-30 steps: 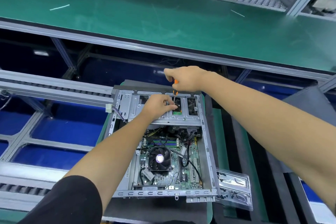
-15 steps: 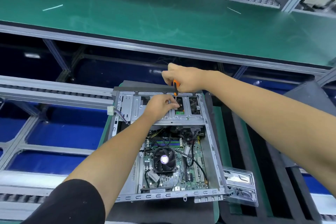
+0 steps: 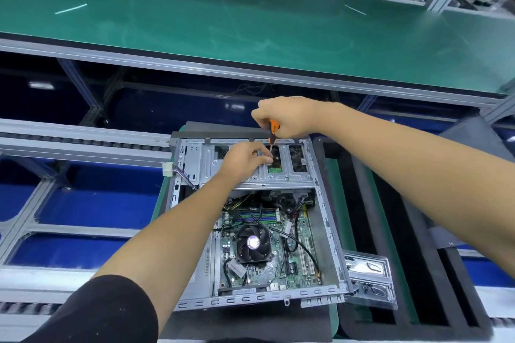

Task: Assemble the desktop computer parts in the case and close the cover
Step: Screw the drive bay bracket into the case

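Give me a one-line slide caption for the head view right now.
Right hand drives an orange-handled screwdriver into the open grey metal computer case while left hand steadies its tip.

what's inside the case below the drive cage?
Inside the case: motherboard, black CPU fan, RAM sticks, loose cables. The drive cage and the left forearm cover the rest.
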`<state>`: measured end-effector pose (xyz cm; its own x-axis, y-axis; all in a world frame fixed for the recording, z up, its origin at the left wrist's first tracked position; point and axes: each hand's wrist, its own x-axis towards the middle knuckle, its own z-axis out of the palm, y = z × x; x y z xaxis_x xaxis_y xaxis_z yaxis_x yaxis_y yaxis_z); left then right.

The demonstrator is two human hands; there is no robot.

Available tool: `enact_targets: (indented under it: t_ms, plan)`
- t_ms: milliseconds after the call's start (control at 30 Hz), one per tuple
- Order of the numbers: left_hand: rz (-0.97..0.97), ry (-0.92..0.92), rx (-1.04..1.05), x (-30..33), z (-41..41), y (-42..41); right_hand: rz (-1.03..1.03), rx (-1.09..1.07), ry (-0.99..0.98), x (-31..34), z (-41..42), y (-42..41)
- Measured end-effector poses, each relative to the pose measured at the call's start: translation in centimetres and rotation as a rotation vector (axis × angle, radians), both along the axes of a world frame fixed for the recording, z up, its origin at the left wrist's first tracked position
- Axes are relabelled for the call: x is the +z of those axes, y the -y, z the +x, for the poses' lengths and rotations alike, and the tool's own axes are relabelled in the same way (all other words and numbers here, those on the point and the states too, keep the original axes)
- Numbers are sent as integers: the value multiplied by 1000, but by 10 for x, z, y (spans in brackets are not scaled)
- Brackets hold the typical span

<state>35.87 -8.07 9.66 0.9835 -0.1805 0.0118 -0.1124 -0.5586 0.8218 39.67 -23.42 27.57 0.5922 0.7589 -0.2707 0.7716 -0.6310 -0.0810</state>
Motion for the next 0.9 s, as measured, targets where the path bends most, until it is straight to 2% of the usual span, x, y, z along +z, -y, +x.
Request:
enact_targets:
  t_ms: [100,200,300,400,500,633,900]
  plan:
    - [48,26,-53,3,-1,-2,-124,14,152,4,1,-3]
    - [10,12,-21,5,-3,-2,-191,-50,185,1,1,-6]
    - [-29,-2,2,3,-2,0,-165,-117,124,-2,-1,-9]
    - [-2,-5,-2,1,-2,0,-121,12,16,3,-1,-9]
    - [39,-2,-15,1,-1,0,-157,108,59,5,1,-9]
    - [69,21,-23,2,-4,0,-122,23,97,7,2,-10]
    - [81,16,-23,1,-5,0,-207,-91,104,1,-4,-5]
